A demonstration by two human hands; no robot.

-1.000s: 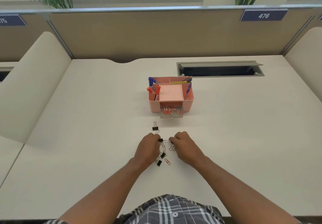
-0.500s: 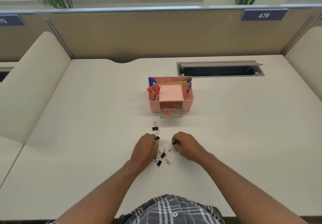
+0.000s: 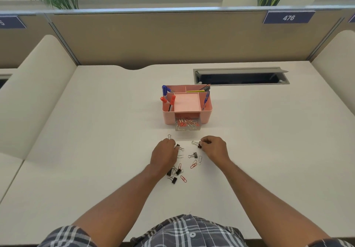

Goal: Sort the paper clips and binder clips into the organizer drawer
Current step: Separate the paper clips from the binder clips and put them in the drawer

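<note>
A pink organizer (image 3: pixel 206 115) stands mid-desk, its clear drawer (image 3: pixel 187 128) pulled open and holding several red and silver paper clips. My right hand (image 3: pixel 214 147) pinches a black binder clip (image 3: pixel 199 144) just in front of the drawer. My left hand (image 3: pixel 165 153) has curled fingers on another black binder clip (image 3: pixel 177 146); a wire handle (image 3: pixel 169 136) sticks out past its knuckles. Loose on the desk between my hands lie a binder clip (image 3: pixel 194 155), red and silver paper clips (image 3: pixel 194 165), several binder clips (image 3: pixel 177 171) and a red paper clip (image 3: pixel 183 179).
Markers and pens (image 3: pixel 166 97) stand in the organizer's upper compartments. An open cable slot (image 3: pixel 240 77) is set into the desk behind it. Beige partitions (image 3: pixel 172 39) close off the back and both sides.
Both hands have moved forward toward the drawer. My right hand now carries a binder clip away from the pile. My left hand has reached the far clip.
</note>
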